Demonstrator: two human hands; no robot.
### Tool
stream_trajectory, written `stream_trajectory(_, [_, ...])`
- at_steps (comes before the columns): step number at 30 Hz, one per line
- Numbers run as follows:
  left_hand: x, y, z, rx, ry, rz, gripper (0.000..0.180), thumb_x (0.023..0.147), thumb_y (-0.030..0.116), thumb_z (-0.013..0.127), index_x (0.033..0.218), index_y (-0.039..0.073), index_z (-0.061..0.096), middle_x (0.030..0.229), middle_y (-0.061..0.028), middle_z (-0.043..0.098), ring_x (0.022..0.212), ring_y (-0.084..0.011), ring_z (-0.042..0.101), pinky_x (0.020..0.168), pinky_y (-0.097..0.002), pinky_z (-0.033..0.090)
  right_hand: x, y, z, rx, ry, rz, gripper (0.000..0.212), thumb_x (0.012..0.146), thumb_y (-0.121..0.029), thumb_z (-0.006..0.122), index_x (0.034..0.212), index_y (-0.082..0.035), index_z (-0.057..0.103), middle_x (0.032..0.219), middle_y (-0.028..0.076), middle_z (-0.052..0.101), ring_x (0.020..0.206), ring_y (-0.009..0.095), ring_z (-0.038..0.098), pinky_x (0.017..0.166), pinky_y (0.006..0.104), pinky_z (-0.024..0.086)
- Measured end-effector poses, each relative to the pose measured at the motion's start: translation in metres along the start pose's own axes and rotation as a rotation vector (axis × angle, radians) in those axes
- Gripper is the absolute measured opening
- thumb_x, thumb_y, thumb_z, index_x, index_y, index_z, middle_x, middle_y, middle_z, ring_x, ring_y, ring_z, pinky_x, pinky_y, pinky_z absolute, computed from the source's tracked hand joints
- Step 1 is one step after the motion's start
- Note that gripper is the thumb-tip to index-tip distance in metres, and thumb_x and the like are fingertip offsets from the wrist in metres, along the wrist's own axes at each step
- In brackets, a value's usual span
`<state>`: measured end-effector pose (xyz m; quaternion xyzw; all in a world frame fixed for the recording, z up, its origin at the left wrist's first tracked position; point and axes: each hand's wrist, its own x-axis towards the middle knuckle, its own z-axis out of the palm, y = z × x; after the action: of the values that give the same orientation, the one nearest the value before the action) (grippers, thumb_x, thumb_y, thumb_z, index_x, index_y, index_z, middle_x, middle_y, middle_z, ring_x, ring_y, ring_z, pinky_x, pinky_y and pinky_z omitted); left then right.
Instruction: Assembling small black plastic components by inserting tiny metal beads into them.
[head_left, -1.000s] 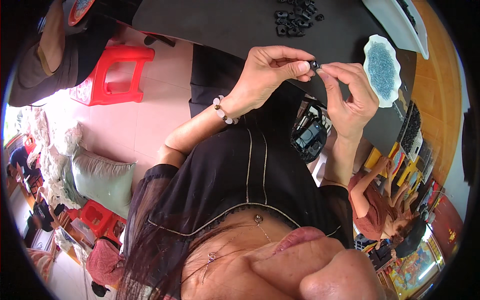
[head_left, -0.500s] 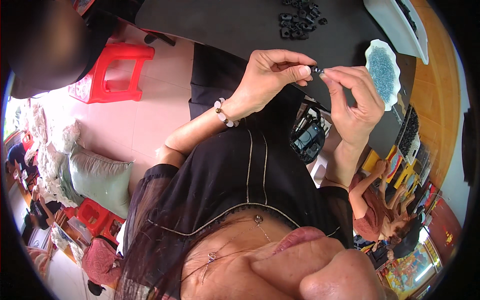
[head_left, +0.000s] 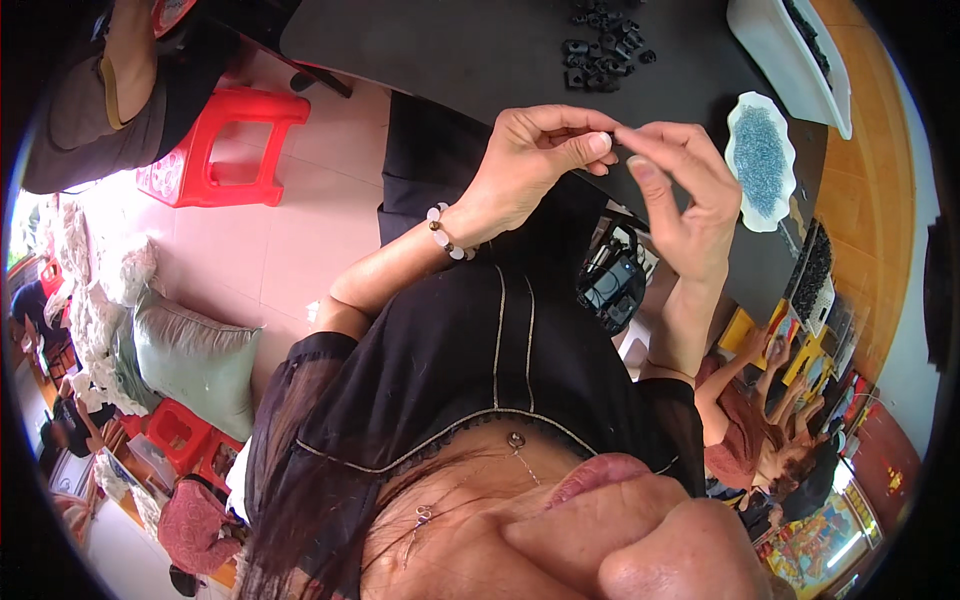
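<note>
My left hand (head_left: 545, 160), with a beaded bracelet (head_left: 440, 232) at its wrist, pinches thumb and forefinger together over the dark desk (head_left: 440, 60). The small black part between its fingertips is almost wholly hidden now. My right hand (head_left: 695, 195) reaches in from the right, its forefinger at the left fingertips and its thumb held apart. Beyond the hands lies a loose pile of small black plastic parts (head_left: 605, 50). To the right of my right hand stands a white scalloped dish (head_left: 788, 170) filled with tiny blue-grey pieces (head_left: 757, 160).
A white tray (head_left: 775, 60) with black parts stands at the far right. Below the desk edge is a black bag-like object (head_left: 612, 290). At left are a red stool (head_left: 255, 140), a pale green sack (head_left: 195, 350) and a nearby person's arm (head_left: 130, 80). Other people sit at lower right.
The right thumb has come away from the forefinger, and the right hand has shifted slightly left. The small dark part visible between both hands before is now covered by fingers.
</note>
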<state>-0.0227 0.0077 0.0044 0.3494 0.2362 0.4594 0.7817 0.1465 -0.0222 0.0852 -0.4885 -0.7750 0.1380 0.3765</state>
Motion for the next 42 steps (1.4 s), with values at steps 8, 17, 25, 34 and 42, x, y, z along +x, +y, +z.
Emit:
stream_trajectory(8, [0.004, 0.000, 0.005, -0.007, -0.036, 0.021, 0.022, 0.091, 0.008, 0.067, 0.111, -0.001, 0.068, 0.092, -0.0098, 0.070, 0.083, -0.0131, 0.066, 0.078, -0.0240, 0.055, 0.034, 0.105, -0.012, -0.223, 0.116, 0.421, 0.020, 0.090, -0.018, 0.067, 0.105, -0.006, 0.072, 0.089, 0.011, 0.070, 0.078, 0.017, 0.067, 0.072, 0.0288, 0.050])
stream_trajectory(17, [-0.001, -0.001, -0.002, 0.019, 0.009, 0.041, 0.022, 0.091, 0.008, 0.066, 0.111, -0.001, 0.068, 0.092, -0.0103, 0.070, 0.083, -0.0133, 0.067, 0.079, -0.0241, 0.055, 0.038, 0.124, 0.014, -0.219, 0.057, 0.337, 0.016, 0.085, -0.016, 0.071, 0.098, -0.007, 0.073, 0.086, 0.012, 0.070, 0.074, 0.019, 0.067, 0.070, 0.0300, 0.051])
stream_trajectory(25, [0.002, -0.001, 0.000, 0.155, 0.010, 0.066, 0.021, 0.090, 0.007, 0.068, 0.109, -0.001, 0.069, 0.092, -0.0091, 0.070, 0.083, -0.0125, 0.067, 0.078, -0.0245, 0.055, 0.002, 0.049, -0.010, 0.485, -0.015, 0.532, 0.017, 0.088, -0.011, 0.071, 0.100, 0.001, 0.070, 0.085, 0.003, 0.070, 0.073, 0.006, 0.060, 0.069, 0.0202, 0.048])
stream_trajectory(34, [0.000, -0.007, 0.007, 0.271, -0.041, 0.110, 0.019, 0.088, 0.005, 0.070, 0.106, 0.001, 0.070, 0.095, -0.0066, 0.070, 0.083, -0.0116, 0.067, 0.078, -0.0241, 0.055, -0.032, 0.012, -0.005, 0.725, 0.067, 0.569, 0.011, 0.087, -0.001, 0.071, 0.097, 0.004, 0.068, 0.079, 0.003, 0.066, 0.073, 0.007, 0.060, 0.072, 0.0221, 0.051])
stream_trajectory(42, [-0.002, -0.012, 0.007, 0.341, -0.054, 0.190, 0.019, 0.086, 0.000, 0.070, 0.105, -0.001, 0.071, 0.099, -0.0085, 0.068, 0.085, -0.0130, 0.066, 0.078, -0.0249, 0.056, -0.039, 0.018, -0.001, 0.681, 0.067, 0.609, 0.009, 0.085, 0.000, 0.072, 0.092, 0.004, 0.069, 0.081, 0.003, 0.068, 0.074, 0.005, 0.059, 0.071, 0.0190, 0.048])
